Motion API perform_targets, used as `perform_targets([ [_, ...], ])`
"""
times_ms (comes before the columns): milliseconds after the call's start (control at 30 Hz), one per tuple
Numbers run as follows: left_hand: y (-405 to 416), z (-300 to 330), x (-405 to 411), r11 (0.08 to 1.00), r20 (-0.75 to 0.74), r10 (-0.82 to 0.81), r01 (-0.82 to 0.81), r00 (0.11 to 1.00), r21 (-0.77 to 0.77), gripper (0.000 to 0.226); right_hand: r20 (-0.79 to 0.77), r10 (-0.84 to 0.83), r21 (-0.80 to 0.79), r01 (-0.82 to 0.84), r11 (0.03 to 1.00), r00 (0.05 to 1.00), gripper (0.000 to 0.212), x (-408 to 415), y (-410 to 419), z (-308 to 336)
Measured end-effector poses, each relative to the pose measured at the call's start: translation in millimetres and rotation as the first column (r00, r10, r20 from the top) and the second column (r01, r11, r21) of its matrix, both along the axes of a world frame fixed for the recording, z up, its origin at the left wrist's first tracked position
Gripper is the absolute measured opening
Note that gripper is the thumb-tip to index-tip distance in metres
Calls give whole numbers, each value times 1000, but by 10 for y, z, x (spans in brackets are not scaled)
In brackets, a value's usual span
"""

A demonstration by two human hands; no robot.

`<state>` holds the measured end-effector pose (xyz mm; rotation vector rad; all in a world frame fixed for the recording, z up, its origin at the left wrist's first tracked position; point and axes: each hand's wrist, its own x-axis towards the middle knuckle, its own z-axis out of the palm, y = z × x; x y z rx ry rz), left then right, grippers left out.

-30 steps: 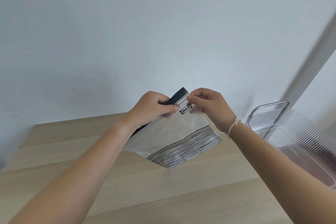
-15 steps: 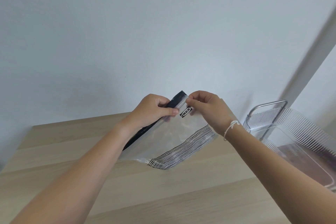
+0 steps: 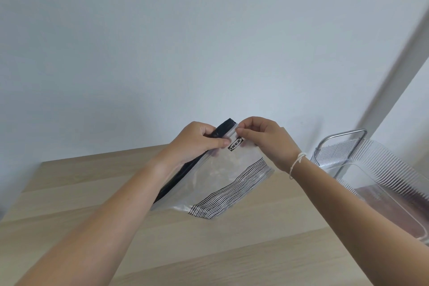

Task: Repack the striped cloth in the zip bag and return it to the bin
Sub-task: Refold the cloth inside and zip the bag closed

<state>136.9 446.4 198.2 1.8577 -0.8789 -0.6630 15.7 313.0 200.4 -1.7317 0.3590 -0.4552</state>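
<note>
I hold a clear zip bag (image 3: 222, 176) in the air above the wooden table (image 3: 162, 239). It has a black zip strip (image 3: 224, 126) along its top and a band of thin black stripes near its bottom. My left hand (image 3: 197, 139) pinches the top edge just left of the printed logo. My right hand (image 3: 267, 139) pinches the same edge at the corner, close beside the left fingers. Whether the striped cloth is inside the bag I cannot tell. The clear ribbed bin (image 3: 380, 169) stands at the right, apart from the bag.
The bin has a metal handle (image 3: 343, 134) at its far end and something dark at its bottom. A pale wall rises right behind the table. The table's far edge runs just beyond the bag.
Both hands keep their pinch on the bag's top edge. The bag has swung a little, its lower right corner drawing in to the left.
</note>
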Motion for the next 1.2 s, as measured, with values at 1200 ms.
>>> perform_targets([
  [1200, -38, -17, -58, 998, 109, -41, 46, 993, -46, 17, -83, -90, -223, 70, 972, 992, 17, -92, 121, 134],
])
